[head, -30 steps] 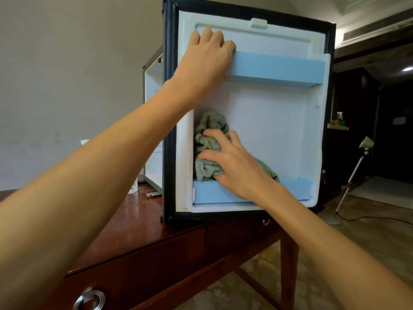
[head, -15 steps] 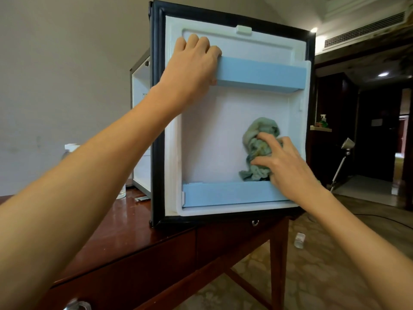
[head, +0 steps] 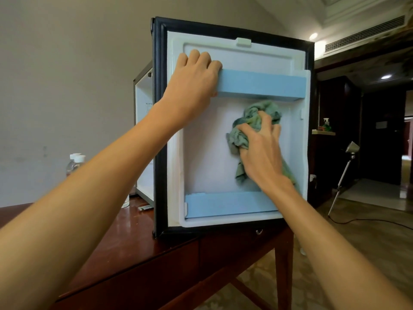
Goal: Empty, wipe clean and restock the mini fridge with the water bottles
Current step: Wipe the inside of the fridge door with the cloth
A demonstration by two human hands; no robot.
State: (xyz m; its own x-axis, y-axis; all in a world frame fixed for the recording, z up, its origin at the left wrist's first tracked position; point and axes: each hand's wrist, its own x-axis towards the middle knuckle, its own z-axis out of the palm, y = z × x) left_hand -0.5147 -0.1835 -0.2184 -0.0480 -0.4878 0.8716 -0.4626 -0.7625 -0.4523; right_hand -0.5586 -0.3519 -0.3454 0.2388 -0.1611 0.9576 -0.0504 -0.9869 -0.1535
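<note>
At far left, two white-capped water bottles [head: 75, 163] upright on the dark wooden table [head: 100, 231], partly hidden behind the left forearm, outside the fridge. Just right of them, the mini fridge [head: 144, 142] on the same table, only a slice of its white interior in view. Next, the fridge door [head: 205, 153] swung wide open, white inner liner toward the camera inside a black frame. Left hand [head: 193, 83] at the left end of the upper blue shelf rail [head: 261, 85], fingers curled over its top edge, gripping it. Lower down, near the door's bottom, a lower blue rail [head: 230, 204]. Further right, right hand [head: 261, 153], slightly blurred, fingers clutching a green cloth [head: 252, 121], crumpled and pressed against the liner just under the upper rail. Beyond the door's right edge, a spray bottle [head: 326, 122] on a small ledge, and below it a floor lamp [head: 349, 153] on a slanted stand.
</note>
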